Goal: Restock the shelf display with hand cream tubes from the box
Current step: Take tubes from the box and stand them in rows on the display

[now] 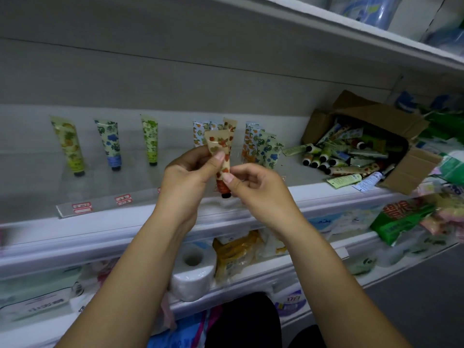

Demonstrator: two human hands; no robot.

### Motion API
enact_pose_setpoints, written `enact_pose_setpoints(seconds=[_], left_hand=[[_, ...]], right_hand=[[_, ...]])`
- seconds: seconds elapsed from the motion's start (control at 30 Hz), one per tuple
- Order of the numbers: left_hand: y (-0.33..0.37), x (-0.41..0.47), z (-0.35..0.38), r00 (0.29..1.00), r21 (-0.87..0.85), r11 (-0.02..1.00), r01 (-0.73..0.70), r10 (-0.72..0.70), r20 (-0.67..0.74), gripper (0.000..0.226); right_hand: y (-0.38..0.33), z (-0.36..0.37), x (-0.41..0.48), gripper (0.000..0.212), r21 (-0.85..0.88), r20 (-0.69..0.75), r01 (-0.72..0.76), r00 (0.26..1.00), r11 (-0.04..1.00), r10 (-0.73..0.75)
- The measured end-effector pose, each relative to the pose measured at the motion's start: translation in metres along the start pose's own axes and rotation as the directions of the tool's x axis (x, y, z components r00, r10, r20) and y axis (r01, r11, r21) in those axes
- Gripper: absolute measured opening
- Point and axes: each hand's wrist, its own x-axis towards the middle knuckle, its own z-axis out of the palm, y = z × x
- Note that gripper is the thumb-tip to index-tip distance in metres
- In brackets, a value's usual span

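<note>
I hold a hand cream tube [221, 146] with an orange and red fruit print, black cap down, in front of the shelf [326, 189]. My left hand [187, 175] pinches its upper part between thumb and fingers. My right hand [258, 187] pinches its lower part. Behind it, several tubes [258, 144] lean against the shelf's back wall. Three single tubes stand further left: yellow [69, 144], blue [110, 144] and green [150, 139]. The cardboard box [371, 136] lies on its side at the right, with many tubes spilling out.
Price labels [81, 207] sit along the shelf's front edge. Toilet paper rolls [193, 270] and packets fill the shelf below. Green packs [399, 222] and tissue packages lie at the right. An upper shelf [376, 38] overhangs at the top right.
</note>
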Motion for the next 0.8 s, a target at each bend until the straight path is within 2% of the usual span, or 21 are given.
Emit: enact_pose_setpoints(seconds=[0.1,0.2,0.3,0.4,0.5,0.8], left_hand=[[0.005,0.002,-0.006,0.997,0.046,0.996,0.072,-0.072,-0.015,0.013],[0.008,0.007,-0.008,0.997,0.079,0.995,0.067,-0.064,-0.040,0.007],[0.010,0.013,-0.006,0.999,0.086,0.996,0.032,-0.031,-0.015,0.010],[0.010,0.021,-0.005,0.999,0.126,0.992,0.029,-0.033,0.026,0.009],[0.006,0.024,-0.005,0.997,0.157,0.987,0.044,-0.053,0.050,0.010],[0.010,0.038,0.000,0.989,0.350,0.937,0.007,-0.058,0.137,0.011]], right_hand=[[0.000,0.002,0.001,0.022,-0.011,0.020,0.015,1.000,1.000,-0.015],[-0.003,-0.001,0.004,0.019,-0.033,0.040,0.008,0.999,0.999,-0.006],[-0.010,-0.007,0.007,0.017,-0.033,0.058,-0.004,0.998,0.999,0.006],[-0.022,-0.020,0.015,0.011,0.021,-0.089,0.029,0.996,0.999,-0.027],[-0.037,-0.034,0.026,0.006,-0.057,-0.161,0.092,0.982,0.994,-0.100],[-0.065,-0.056,0.054,0.005,-0.460,0.126,0.094,0.991,0.883,-0.039]])
